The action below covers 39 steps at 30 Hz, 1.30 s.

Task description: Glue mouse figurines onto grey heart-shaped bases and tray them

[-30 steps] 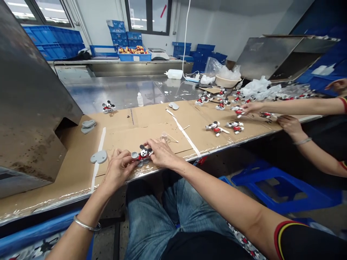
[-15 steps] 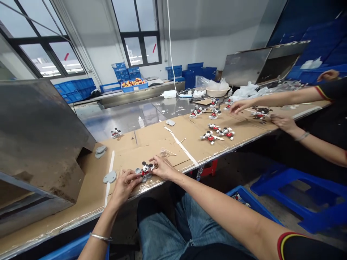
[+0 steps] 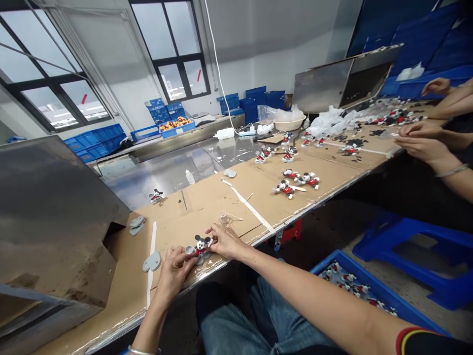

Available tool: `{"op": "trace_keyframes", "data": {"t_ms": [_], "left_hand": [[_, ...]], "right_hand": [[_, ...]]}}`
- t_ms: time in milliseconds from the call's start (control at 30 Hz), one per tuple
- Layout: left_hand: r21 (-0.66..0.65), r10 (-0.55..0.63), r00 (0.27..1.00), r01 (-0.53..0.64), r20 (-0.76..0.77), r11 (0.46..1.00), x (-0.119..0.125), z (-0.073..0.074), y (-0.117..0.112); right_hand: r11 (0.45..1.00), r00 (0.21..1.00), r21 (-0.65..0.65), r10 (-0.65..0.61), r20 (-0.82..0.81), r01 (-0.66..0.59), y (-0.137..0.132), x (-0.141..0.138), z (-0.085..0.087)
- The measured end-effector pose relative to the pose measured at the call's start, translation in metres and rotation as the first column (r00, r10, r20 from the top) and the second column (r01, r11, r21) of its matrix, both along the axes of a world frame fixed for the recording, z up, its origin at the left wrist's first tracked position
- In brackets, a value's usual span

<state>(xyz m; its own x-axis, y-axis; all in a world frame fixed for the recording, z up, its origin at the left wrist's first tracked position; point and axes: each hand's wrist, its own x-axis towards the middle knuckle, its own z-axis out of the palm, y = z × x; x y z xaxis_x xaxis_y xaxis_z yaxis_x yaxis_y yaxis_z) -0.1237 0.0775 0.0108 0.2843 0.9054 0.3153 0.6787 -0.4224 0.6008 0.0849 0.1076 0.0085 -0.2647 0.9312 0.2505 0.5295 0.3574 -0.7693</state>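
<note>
A small mouse figurine with black ears and a red body stands upright near the front edge of the cardboard-covered table. My left hand is closed on its lower left side, fingertips by the grey base and a small grey cup-like part. On the other side, my right hand pinches the figurine's arm. Left of my hands lies a grey heart-shaped base. Behind them are a small clear cup and a thin stick.
More grey bases lie beside a metal box at left. Several figurines rest to the right. A co-worker's hands are at the far right. Below the table edge sits a blue crate of figurines beside a blue stool.
My view has shifted, showing more of the blue crate. Both my hands stay on the figurine. The co-worker's hands have moved right, leaving a figurine on the table.
</note>
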Motion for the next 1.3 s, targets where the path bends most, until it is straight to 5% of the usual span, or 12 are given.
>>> {"op": "trace_keyframes", "data": {"t_ms": [467,1300], "left_hand": [[0.022,-0.206,0.978,0.206,0.023,0.978,-0.009,-0.004,0.010],[0.020,-0.100,0.995,0.101,-0.027,0.995,-0.013,-0.010,0.011]], "right_hand": [[0.996,0.994,0.064,0.053,0.095,-0.059,0.010,0.001,-0.012],[0.986,0.983,0.123,0.093,0.158,-0.113,0.013,0.000,-0.001]]}}
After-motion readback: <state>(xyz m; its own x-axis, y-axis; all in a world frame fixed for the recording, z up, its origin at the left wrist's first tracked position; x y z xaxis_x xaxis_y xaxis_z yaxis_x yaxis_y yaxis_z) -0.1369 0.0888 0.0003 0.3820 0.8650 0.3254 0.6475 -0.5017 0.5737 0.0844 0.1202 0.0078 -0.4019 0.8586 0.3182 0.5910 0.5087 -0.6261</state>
